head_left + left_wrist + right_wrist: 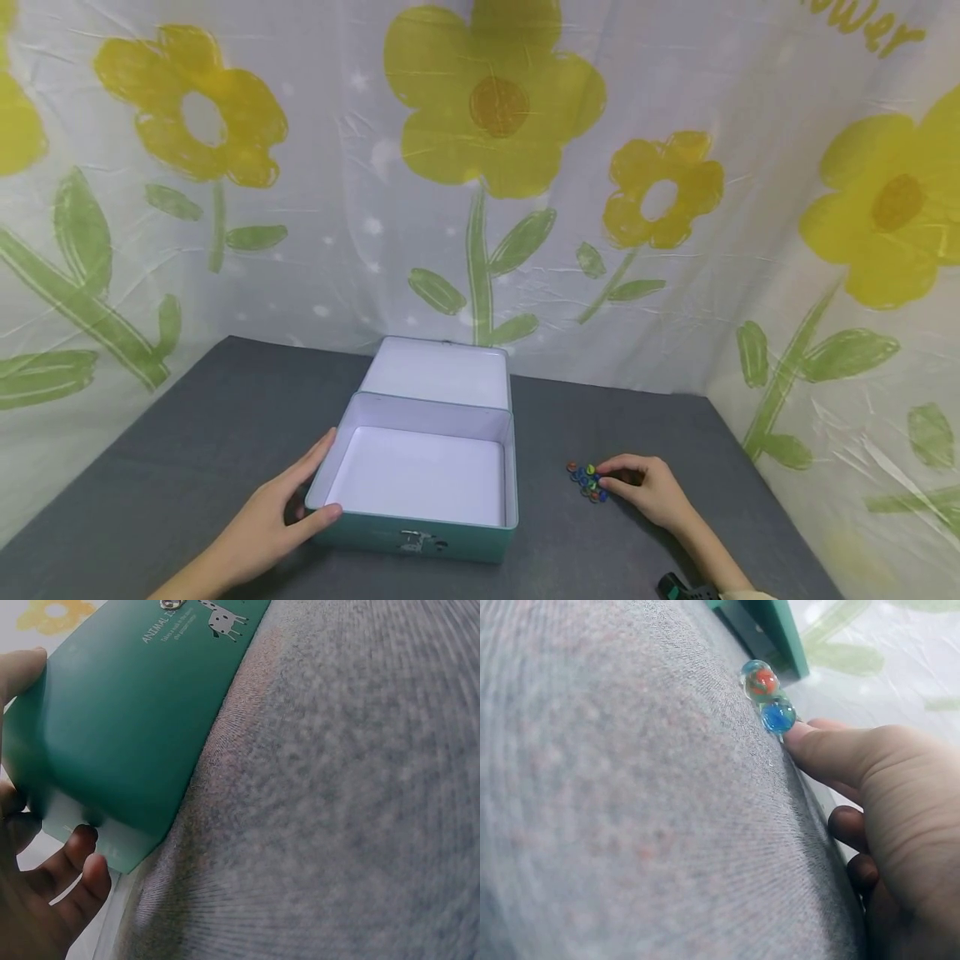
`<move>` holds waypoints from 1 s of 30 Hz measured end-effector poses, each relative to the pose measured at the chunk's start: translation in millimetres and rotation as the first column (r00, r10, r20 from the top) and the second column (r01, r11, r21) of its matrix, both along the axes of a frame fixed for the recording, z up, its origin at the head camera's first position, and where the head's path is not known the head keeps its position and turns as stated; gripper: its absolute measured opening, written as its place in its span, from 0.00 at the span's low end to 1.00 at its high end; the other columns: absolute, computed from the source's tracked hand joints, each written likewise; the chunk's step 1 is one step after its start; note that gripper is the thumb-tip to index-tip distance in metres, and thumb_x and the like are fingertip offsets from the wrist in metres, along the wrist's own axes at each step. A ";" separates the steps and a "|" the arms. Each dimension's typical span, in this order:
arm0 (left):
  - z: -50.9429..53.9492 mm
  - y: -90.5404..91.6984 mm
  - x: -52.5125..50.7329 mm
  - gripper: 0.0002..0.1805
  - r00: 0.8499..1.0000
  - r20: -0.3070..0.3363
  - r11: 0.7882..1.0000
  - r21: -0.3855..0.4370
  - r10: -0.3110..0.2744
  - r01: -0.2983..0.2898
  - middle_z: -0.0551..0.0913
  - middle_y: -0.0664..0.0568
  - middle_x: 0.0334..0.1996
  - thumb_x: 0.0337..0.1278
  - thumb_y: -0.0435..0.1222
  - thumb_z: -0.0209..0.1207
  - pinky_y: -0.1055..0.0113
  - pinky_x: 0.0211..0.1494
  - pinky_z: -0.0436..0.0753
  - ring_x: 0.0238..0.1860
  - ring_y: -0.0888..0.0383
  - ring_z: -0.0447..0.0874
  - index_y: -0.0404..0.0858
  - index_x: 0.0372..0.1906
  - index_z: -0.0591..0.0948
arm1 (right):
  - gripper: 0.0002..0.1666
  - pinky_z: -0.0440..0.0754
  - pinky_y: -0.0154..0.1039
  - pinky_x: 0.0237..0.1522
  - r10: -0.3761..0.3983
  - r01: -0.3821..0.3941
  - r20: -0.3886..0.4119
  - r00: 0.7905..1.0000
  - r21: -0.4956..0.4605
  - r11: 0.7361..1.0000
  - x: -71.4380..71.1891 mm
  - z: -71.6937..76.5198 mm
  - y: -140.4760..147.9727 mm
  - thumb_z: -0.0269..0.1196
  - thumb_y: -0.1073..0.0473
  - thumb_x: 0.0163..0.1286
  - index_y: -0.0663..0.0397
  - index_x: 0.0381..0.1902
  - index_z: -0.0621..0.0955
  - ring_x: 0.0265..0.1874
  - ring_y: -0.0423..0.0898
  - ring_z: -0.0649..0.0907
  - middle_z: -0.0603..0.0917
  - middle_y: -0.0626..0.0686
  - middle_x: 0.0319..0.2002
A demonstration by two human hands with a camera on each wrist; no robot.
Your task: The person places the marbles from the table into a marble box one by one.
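A green metal box with a white inside stands on the table, its lid laid back behind it. My left hand grips its front left corner, the thumb at the front rim and the fingers along the left side. In the left wrist view, a giraffe picture and a metal clasp show on the green front. To the right of the box lies a cluster of several glass marbles, blue, green and orange. My right hand has thumb and index fingertips at the cluster's right edge, by a blue marble; whether they pinch one is hidden.
A dark grey cloth covers the table. Behind and at both sides hangs a pale curtain with yellow flowers. A black band is at my right wrist. The box lid reaches close to the table's back edge.
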State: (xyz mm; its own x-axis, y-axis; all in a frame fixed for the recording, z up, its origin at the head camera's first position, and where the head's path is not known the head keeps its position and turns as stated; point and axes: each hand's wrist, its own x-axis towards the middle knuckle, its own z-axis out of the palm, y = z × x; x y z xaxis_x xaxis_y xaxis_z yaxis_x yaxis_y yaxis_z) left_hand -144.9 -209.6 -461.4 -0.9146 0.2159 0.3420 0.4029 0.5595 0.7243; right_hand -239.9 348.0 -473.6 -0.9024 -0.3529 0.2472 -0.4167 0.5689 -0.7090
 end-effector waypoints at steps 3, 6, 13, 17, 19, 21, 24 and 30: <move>-1.1 1.8 0.0 0.49 1.000 0.005 1.000 0.012 -0.009 0.009 0.65 0.40 0.80 0.67 0.43 0.71 0.71 0.32 0.72 0.36 0.70 0.71 0.52 0.86 0.58 | 0.07 0.71 0.36 0.25 -0.014 0.014 -0.014 1.000 -0.012 1.000 1.6 0.5 1.6 0.73 0.61 0.69 0.50 0.45 0.91 0.22 0.37 0.72 0.91 0.49 0.39; -1.2 0.9 0.2 0.49 1.000 0.022 1.000 0.008 -0.011 0.011 0.65 0.41 0.81 0.67 0.43 0.71 0.71 0.32 0.73 0.37 0.70 0.73 0.54 0.87 0.57 | 0.07 0.71 0.36 0.25 -0.025 0.024 -0.029 0.999 -0.031 0.999 1.8 0.9 1.0 0.73 0.63 0.69 0.52 0.44 0.91 0.22 0.38 0.72 0.92 0.51 0.39; 0.0 -3.7 -0.8 0.50 0.999 0.041 1.000 -0.030 0.007 -0.006 0.62 0.44 0.82 0.68 0.44 0.71 0.69 0.43 0.82 0.74 0.40 0.69 0.57 0.87 0.55 | 0.08 0.74 0.35 0.26 -0.071 0.070 -0.029 0.997 -0.036 0.997 1.2 7.6 -4.8 0.73 0.60 0.70 0.53 0.46 0.91 0.23 0.37 0.74 0.92 0.51 0.39; -1.5 -2.5 -3.0 0.49 0.999 0.048 1.000 -0.015 -0.017 0.017 0.61 0.44 0.83 0.69 0.45 0.70 0.68 0.42 0.81 0.73 0.46 0.70 0.57 0.87 0.55 | 0.07 0.71 0.36 0.23 -0.104 0.102 -0.034 0.994 -0.064 0.993 3.1 15.0 -5.3 0.73 0.62 0.70 0.54 0.45 0.91 0.18 0.37 0.69 0.90 0.50 0.34; -1.6 -3.8 -3.2 0.49 0.998 0.051 1.000 0.008 -0.029 0.029 0.61 0.43 0.83 0.69 0.44 0.70 0.70 0.37 0.80 0.62 0.56 0.81 0.56 0.87 0.56 | 0.07 0.70 0.36 0.22 -0.110 0.107 -0.040 0.993 -0.078 0.991 1.9 17.2 -6.7 0.73 0.63 0.70 0.54 0.45 0.91 0.17 0.37 0.67 0.88 0.50 0.30; -1.1 -6.3 -2.2 0.49 0.999 0.039 0.999 0.025 -0.029 0.028 0.63 0.42 0.82 0.68 0.43 0.70 0.71 0.31 0.76 0.42 0.68 0.79 0.55 0.87 0.57 | 0.07 0.69 0.36 0.21 -0.104 0.099 -0.048 0.993 -0.089 0.991 -0.9 18.4 -9.0 0.72 0.63 0.71 0.55 0.46 0.91 0.16 0.37 0.66 0.86 0.52 0.27; -0.6 -6.9 -2.0 0.49 0.999 0.023 0.998 0.048 -0.033 0.032 0.64 0.41 0.81 0.67 0.41 0.71 0.69 0.26 0.70 0.24 0.68 0.61 0.54 0.86 0.58 | 0.08 0.69 0.36 0.21 -0.103 0.098 -0.044 0.994 -0.108 0.989 -2.7 19.4 -8.3 0.71 0.62 0.73 0.56 0.48 0.91 0.16 0.38 0.66 0.85 0.55 0.26; -2.6 -3.8 -2.4 0.49 0.999 0.027 0.998 0.048 -0.045 0.044 0.68 0.38 0.78 0.67 0.41 0.71 0.69 0.24 0.69 0.21 0.70 0.59 0.51 0.87 0.57 | 0.09 0.68 0.37 0.20 -0.146 0.144 -0.003 0.989 -0.140 0.980 -2.5 25.0 -6.9 0.71 0.62 0.73 0.58 0.48 0.91 0.16 0.37 0.64 0.84 0.60 0.27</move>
